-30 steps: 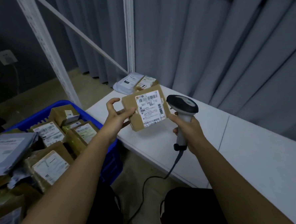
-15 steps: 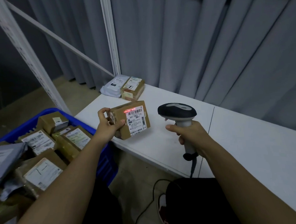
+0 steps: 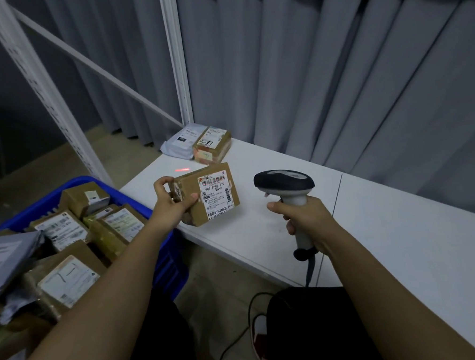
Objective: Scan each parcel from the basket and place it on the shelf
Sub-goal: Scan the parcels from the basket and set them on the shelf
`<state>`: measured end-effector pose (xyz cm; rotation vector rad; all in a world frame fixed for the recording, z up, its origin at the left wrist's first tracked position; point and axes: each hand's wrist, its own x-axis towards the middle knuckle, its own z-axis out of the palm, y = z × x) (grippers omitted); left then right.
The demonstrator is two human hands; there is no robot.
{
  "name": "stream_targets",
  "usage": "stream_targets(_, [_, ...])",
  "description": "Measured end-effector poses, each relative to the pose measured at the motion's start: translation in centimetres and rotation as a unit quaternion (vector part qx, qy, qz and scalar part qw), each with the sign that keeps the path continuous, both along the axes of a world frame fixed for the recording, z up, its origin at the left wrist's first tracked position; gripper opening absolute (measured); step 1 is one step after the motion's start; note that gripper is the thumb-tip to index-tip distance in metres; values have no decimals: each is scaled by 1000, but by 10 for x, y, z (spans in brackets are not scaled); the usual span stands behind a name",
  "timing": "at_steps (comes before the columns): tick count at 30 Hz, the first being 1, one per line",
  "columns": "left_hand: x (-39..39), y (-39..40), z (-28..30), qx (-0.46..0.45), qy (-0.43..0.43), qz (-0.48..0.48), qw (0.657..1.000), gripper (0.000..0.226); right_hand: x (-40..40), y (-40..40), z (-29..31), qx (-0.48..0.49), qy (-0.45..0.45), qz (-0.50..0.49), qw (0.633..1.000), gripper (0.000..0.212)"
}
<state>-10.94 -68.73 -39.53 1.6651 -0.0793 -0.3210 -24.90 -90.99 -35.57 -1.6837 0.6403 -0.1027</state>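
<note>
My left hand (image 3: 170,202) grips a small brown cardboard parcel (image 3: 206,194) by its left end, label facing up, just above the white shelf board (image 3: 386,226). My right hand (image 3: 307,221) grips the handle of a black-and-white barcode scanner (image 3: 285,186), held upright to the right of the parcel with its head pointing left. A red scan line (image 3: 182,170) falls on the shelf board just behind the parcel. The blue basket (image 3: 163,265) at lower left holds several brown parcels (image 3: 67,276).
A grey poly mailer (image 3: 182,142) and a brown box (image 3: 212,148) lie at the shelf's far left corner, by a white upright post (image 3: 178,72). Grey curtains hang behind. The scanner's black cable (image 3: 240,338) trails down to the floor by my legs.
The parcel has moved lower and tilted flatter toward the shelf board. The red scan line, on the label half a second ago, now lies on the board behind it.
</note>
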Motion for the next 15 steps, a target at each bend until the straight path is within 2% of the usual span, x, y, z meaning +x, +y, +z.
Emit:
stream_targets(4, [0,-8,9,16,21,20,999,56,9,-5,-4,30,-8,-46,998,21])
stream_targets(7, [-1,-21,14,6,39,44,998,53,25,-11,-11,90,-10,-101,991,22])
stream_targets(11, [6,-34,-6,0,64,86,994,47,53,-18,-30,138,-15,-134,981,21])
stream_targets(15, [32,-51,-43,36,79,95,992,43,82,-26,-62,122,-19,-146,982,39])
